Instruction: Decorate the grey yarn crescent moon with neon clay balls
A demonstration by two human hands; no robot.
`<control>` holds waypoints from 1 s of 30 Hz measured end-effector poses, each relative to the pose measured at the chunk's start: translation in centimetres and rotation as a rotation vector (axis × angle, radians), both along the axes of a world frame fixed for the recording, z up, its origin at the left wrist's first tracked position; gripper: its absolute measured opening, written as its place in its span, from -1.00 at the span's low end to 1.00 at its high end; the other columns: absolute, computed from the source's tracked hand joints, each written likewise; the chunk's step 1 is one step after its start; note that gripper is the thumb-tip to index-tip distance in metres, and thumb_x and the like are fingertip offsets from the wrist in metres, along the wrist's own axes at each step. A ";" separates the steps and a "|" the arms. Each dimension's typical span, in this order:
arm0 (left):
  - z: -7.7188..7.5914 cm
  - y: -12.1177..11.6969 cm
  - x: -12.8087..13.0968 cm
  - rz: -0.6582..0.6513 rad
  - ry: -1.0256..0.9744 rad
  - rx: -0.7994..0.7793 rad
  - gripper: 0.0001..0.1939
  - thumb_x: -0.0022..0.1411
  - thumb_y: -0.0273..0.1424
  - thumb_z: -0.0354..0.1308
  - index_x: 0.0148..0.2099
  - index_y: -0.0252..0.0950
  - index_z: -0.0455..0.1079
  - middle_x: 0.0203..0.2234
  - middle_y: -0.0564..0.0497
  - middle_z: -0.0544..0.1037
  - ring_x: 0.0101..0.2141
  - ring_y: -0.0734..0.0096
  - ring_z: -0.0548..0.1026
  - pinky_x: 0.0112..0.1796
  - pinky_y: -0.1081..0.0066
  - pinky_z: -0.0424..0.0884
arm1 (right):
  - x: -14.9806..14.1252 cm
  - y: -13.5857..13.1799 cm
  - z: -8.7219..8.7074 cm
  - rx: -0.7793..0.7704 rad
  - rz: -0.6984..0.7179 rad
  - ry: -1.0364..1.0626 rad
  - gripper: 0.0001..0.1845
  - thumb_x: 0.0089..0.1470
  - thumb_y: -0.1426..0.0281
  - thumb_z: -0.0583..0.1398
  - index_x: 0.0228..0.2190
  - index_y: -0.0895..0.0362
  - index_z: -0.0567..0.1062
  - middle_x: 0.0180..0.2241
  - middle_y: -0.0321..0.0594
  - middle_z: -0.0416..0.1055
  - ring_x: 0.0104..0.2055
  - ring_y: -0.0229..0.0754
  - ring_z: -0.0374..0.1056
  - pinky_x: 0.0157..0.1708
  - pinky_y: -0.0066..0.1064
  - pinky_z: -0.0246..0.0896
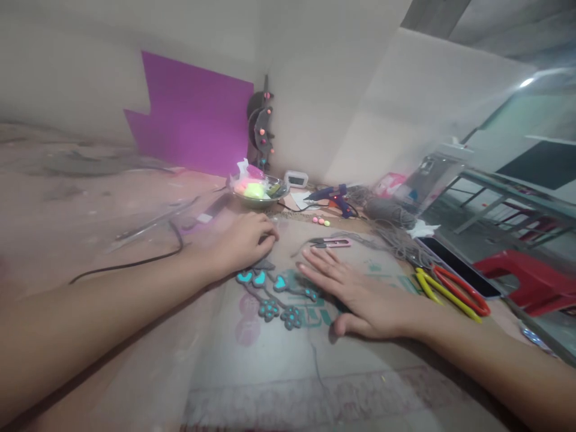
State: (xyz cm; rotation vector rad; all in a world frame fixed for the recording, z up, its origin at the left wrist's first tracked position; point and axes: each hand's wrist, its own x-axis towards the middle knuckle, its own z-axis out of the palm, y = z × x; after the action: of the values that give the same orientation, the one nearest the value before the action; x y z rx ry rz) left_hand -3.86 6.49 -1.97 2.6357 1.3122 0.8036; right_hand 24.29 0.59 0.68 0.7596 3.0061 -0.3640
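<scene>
My left hand is closed over the work sheet, fingers curled and thumb bent in. What lies inside or under it is hidden. Just below it, the grey upper part of an ornament shows, partly covered by the hand. From it fan out dark grey dangling charms with turquoise fill: heart shapes and flowers. My right hand lies flat to the right of the charms, fingers stretched out, holding nothing. Pink-handled thread snips lie just beyond its fingertips.
Behind stand a metal bowl of bright bundles, a blue glue gun and several small beads. Grey yarn, a phone and yellow-and-orange-handled pliers lie right. A red stool stands beyond the table edge.
</scene>
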 end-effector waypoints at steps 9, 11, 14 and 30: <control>-0.1 0.1 -0.1 -0.004 0.005 0.007 -0.77 0.27 -0.42 0.04 -0.17 -0.31 0.52 -0.25 -0.11 0.57 -0.15 0.19 0.49 -0.06 0.20 0.38 | -4.4 3.0 0.0 -0.029 0.077 0.056 -0.04 0.21 -0.11 0.02 0.39 0.12 -0.20 0.44 -0.02 -0.44 0.46 0.04 -0.58 0.35 0.15 -0.59; -0.1 0.1 -0.1 0.003 0.004 0.008 -0.78 0.26 -0.43 0.04 -0.18 -0.30 0.52 -0.25 -0.10 0.57 -0.15 0.19 0.49 -0.05 0.20 0.38 | -3.1 3.9 -0.3 -0.017 0.027 0.053 -0.05 0.22 -0.12 -0.01 0.39 0.11 -0.20 0.44 -0.02 -0.41 0.46 0.05 -0.56 0.35 0.17 -0.58; -0.1 0.0 0.0 -0.002 0.001 0.004 -0.79 0.24 -0.43 0.06 -0.20 -0.28 0.53 -0.26 -0.09 0.57 -0.15 0.19 0.49 -0.05 0.20 0.38 | -0.7 3.6 -0.5 0.007 -0.047 0.029 -0.06 0.23 -0.10 -0.01 0.40 0.09 -0.23 0.44 -0.03 -0.39 0.46 0.04 -0.54 0.36 0.16 -0.56; 0.0 0.1 -0.2 0.003 0.020 0.012 -0.76 0.25 -0.41 0.03 -0.17 -0.30 0.52 -0.24 -0.11 0.57 -0.14 0.17 0.49 -0.07 0.20 0.38 | -3.9 3.7 -0.5 -0.028 0.048 0.107 -0.03 0.22 -0.12 -0.01 0.40 0.06 -0.28 0.44 -0.04 -0.39 0.46 0.04 -0.55 0.35 0.15 -0.59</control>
State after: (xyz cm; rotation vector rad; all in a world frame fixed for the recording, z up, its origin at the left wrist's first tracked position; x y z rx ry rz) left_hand -4.04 6.59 -2.02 2.6584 1.3203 0.7900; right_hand 20.42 4.28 0.17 0.6857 3.1043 -0.4591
